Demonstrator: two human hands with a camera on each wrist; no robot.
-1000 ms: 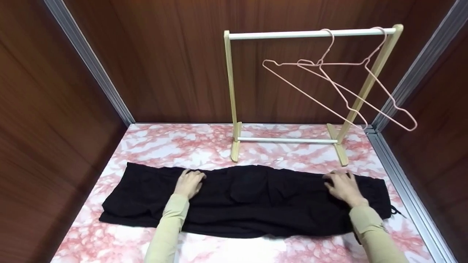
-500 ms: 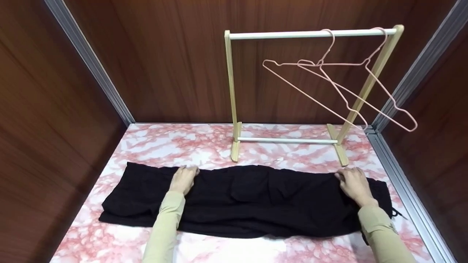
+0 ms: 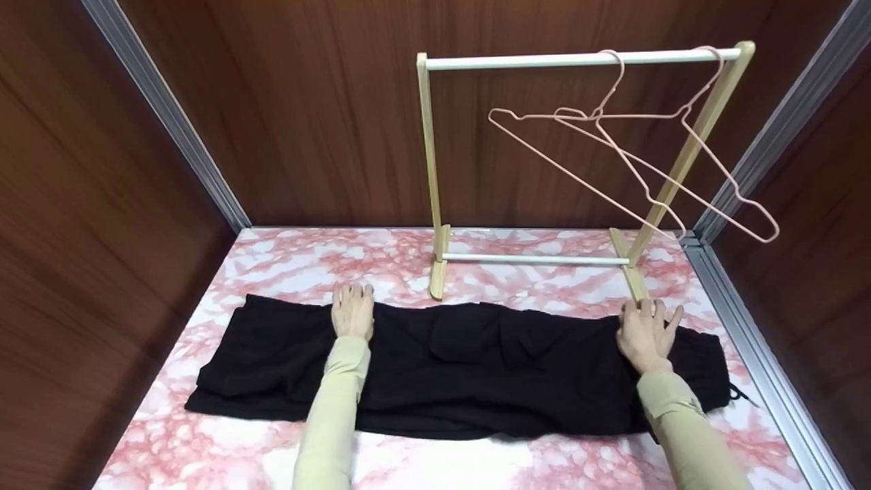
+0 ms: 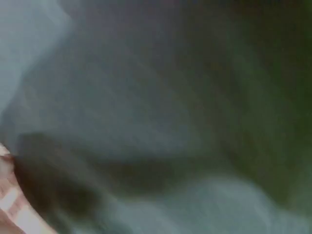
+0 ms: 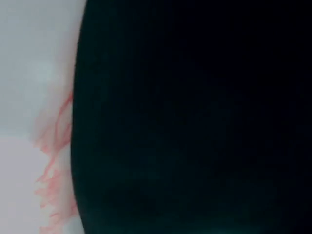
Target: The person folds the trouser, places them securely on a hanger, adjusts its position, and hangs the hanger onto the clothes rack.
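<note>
A pair of black trousers (image 3: pixel 435 388), folded lengthwise, lies across the table with its drawstring (image 3: pixel 735 393) at the right end. My left hand (image 3: pixel 353 313) rests on the far edge left of the middle, fingers straight and pointing away. Near the waist end, my right hand (image 3: pixel 645 333) lies on the same far edge with its fingers spread. Blurred dark cloth (image 4: pixel 136 107) fills most of the left wrist view. In the right wrist view the dark fabric (image 5: pixel 185 117) takes up nearly everything, its curved edge beside the table.
Behind the trousers stands a small wooden garment rack (image 3: pixel 428 150) with white rods. Two pink hangers, one in front (image 3: pixel 571 173) and one to the right (image 3: pixel 738 187), hang from its top rod. Brown wood-grain panels (image 3: pixel 326 122) surround the pink marbled table (image 3: pixel 299 262).
My left hand has slid right and away, its fingers straightening over the far edge. My right hand has shifted slightly left and spread its fingers. The trousers' left end has shifted slightly.
</note>
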